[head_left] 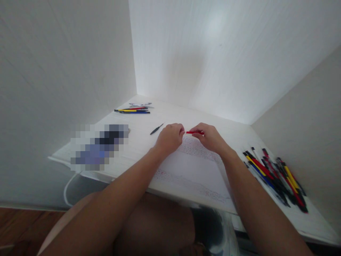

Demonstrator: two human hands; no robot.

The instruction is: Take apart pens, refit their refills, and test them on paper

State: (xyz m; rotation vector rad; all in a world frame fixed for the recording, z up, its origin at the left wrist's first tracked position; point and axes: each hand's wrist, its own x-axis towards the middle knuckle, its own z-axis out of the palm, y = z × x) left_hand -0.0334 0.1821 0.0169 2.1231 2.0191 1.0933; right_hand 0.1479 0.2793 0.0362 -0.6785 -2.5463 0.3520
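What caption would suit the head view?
Right hand holding a slim red piece near paper with writing, left hand close by, pens heaped at right.

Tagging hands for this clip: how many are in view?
2: the left hand, near the loose black piece, and the right hand, gripping the red piece. No others show.

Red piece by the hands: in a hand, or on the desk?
In the right hand: fingers pinch the red piece.
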